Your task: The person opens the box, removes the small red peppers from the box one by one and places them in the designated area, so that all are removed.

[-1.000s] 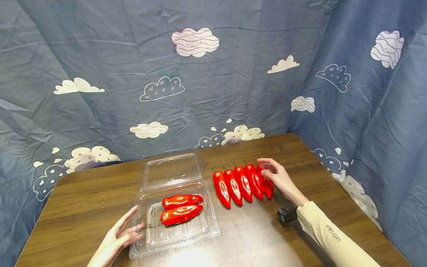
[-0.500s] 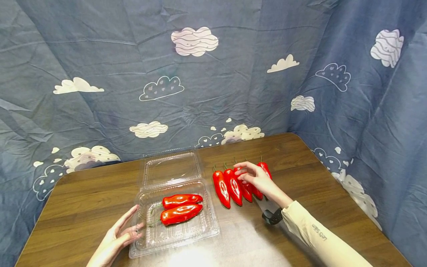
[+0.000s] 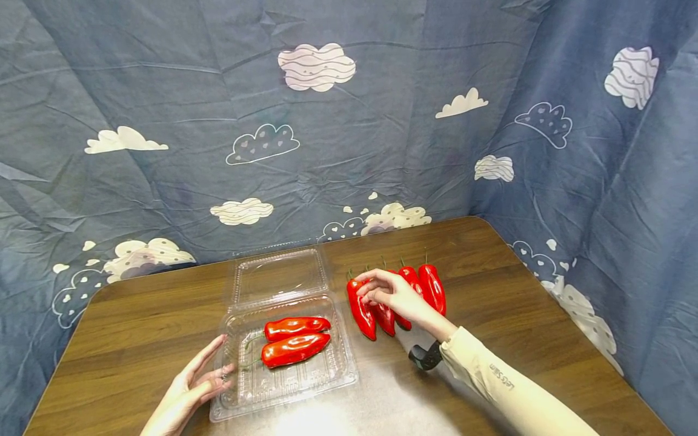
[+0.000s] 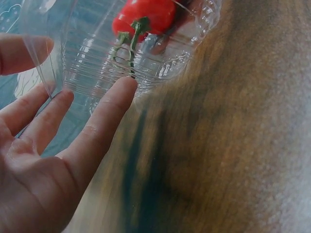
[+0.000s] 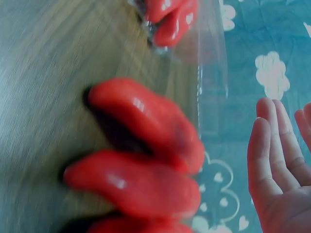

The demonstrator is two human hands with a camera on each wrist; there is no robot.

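Two red peppers (image 3: 296, 350) lie side by side in the base of a clear plastic clamshell container (image 3: 283, 381); its lid (image 3: 280, 278) is folded back behind. My left hand (image 3: 188, 384) touches the container's left rim with extended fingers, also visible in the left wrist view beside the clear wall (image 4: 77, 73). To the right of the container lies a row of several red peppers (image 3: 362, 312), stems pointing away. My right hand (image 3: 395, 297) hovers above the row's left part, fingers loosely bent and holding nothing. It hides parts of the middle peppers.
The brown wooden table (image 3: 142, 321) runs back to a blue curtain (image 3: 180, 115) printed with clouds. A black wrist device (image 3: 425, 357) sits at my right wrist. Glare brightens the table's front.
My right hand has moved left along the pepper row, from the rightmost pepper to above the leftmost ones. The rightmost pepper is uncovered. My left hand stays at the container.
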